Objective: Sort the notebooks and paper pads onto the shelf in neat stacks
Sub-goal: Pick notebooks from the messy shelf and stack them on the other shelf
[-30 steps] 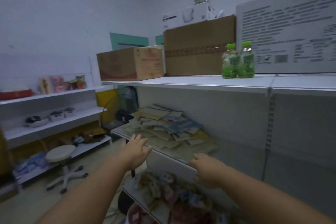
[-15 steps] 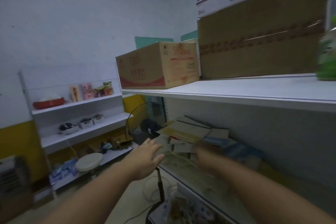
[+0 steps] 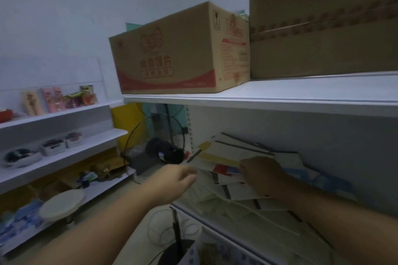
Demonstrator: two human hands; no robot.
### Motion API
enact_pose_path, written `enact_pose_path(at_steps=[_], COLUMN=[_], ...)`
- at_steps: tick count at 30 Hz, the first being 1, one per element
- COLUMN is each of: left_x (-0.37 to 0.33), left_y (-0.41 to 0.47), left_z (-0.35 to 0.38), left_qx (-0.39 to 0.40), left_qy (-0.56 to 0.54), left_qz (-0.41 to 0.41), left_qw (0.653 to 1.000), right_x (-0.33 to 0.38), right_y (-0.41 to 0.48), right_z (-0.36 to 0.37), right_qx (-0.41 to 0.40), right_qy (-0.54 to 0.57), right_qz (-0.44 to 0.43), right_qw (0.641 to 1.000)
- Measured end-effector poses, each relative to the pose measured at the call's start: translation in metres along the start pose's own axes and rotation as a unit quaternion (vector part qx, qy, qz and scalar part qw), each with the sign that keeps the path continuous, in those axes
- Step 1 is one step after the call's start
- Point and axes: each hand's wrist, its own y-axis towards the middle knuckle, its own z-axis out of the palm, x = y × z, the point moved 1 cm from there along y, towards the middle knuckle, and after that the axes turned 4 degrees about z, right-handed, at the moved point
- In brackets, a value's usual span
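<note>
Gathering scattered pads (image 3: pixel 228 150)
Left hand (image 3: pixel 174 180) spread by shelf's (image 3: pixel 226 235) left end; right hand (image 3: pixel 260 174) curled on pads, grip unclear.

Under the right hand (image 3: pixel 263 175) the notebooks (image 3: pixel 234 146) are cream and white with black spine strips, and one has a yellow band. Just left of its fingers a cover (image 3: pixel 226 169) shows a red block beside a blue one (partly hidden). To the hand's right lies a blue-and-white mottled pad (image 3: pixel 318 176). Above the hand, the shelf (image 3: pixel 280 94) is white. The smaller box (image 3: pixel 172 54) is brown with a red band and red print. The larger box (image 3: pixel 323 49) is plain brown with reddish patterned tape.
</note>
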Motion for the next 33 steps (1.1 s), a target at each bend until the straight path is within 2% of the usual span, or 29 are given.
enact_pose_path(at_steps=[2,3,5,7,10,12,15,16,18,20,21,24,26,27,29,33], left_x=[0.024,0.035,0.054,0.067,0.079,0.082,0.091,0.097,0.112,0.121,0.122,0.13,0.139,0.145,0.159,0.181], left_y=[0.023,0.034,0.051,0.064,0.085,0.091,0.091,0.093,0.095,0.088,0.084,0.083,0.081,0.079,0.072,0.063], left_z=[-0.011,-0.016,-0.02,-0.015,-0.001,0.004,0.008,0.008,0.012,0.018,0.019,0.015,0.005,-0.001,-0.009,-0.013], left_qx=[-0.045,-0.053,-0.018,0.051,0.117,0.171,0.256,0.262,0.262,0.29,0.28,0.175,0.12,0.098,0.072,0.074], left_qy=[-0.139,-0.247,-0.433,-0.51,-0.588,-0.639,-0.74,-0.76,-0.759,-0.735,-0.723,-0.698,-0.683,-0.67,-0.661,-0.673], left_qz=[-0.019,-0.054,-0.12,-0.132,-0.127,-0.125,-0.099,-0.074,-0.044,-0.052,-0.055,-0.083,-0.107,-0.118,-0.138,-0.145], left_qw=[0.989,0.966,0.893,0.849,0.79,0.739,0.615,0.59,0.594,0.611,0.629,0.689,0.713,0.726,0.734,0.722], right_x=[-0.002,-0.003,-0.001,0.002,0.016,0.022,0.052,0.062,0.076,0.079,0.081,0.072,0.061,0.055,0.049,0.05], right_y=[-0.003,-0.006,-0.013,-0.024,-0.035,-0.037,-0.027,-0.021,-0.007,0.013,0.02,0.042,0.058,0.063,0.07,0.076], right_z=[-0.011,-0.015,-0.019,-0.022,-0.029,-0.027,-0.022,-0.02,-0.017,-0.012,-0.012,0.002,0.016,0.021,0.026,0.024], right_qx=[-0.015,-0.033,-0.092,-0.164,-0.285,-0.315,-0.314,-0.301,-0.302,-0.317,-0.309,-0.227,-0.166,-0.111,-0.027,-0.002], right_qy=[0.023,0.036,0.057,0.086,0.206,0.3,0.285,0.268,0.202,0.151,0.14,0.172,0.126,0.087,0.028,-0.093], right_qz=[0.033,0.048,0.084,0.143,0.201,0.185,0.071,0.032,-0.047,-0.063,-0.031,0.074,0.115,0.146,0.183,0.133], right_qw=[0.999,0.998,0.991,0.972,0.914,0.881,0.903,0.915,0.93,0.934,0.94,0.956,0.971,0.979,0.982,0.987])
